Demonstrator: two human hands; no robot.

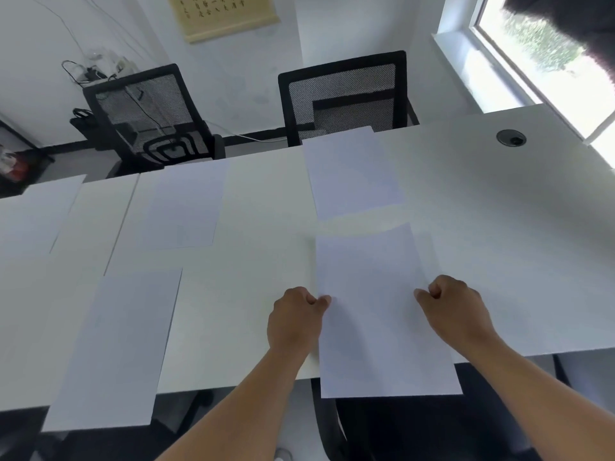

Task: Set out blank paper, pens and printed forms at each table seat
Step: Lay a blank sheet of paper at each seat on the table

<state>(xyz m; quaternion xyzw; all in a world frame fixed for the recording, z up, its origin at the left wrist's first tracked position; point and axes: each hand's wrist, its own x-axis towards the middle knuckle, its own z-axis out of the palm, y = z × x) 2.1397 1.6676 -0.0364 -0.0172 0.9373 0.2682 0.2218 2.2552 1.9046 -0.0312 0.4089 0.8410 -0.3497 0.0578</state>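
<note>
While both hands are busy with the sheet at the near seat [379, 314], the paper round looks mostly sorted. The left hand [294, 319] pinches the sheet's left edge between thumb and curled fingers, and the right hand [457, 309] does the same on the right edge. That sheet sits partly on the white table [499, 234] with its near end hanging over the edge, so I'd say it isn't squared up yet.

Four other blank sheets are down: one across the table by the right mesh chair [352, 174], one by the left mesh chair [186, 204], one at the far left [36, 214], and one on the near side to the left [119, 351].

No pens or printed forms anywhere I can see, so my guess is those two rounds are still to do.
</note>
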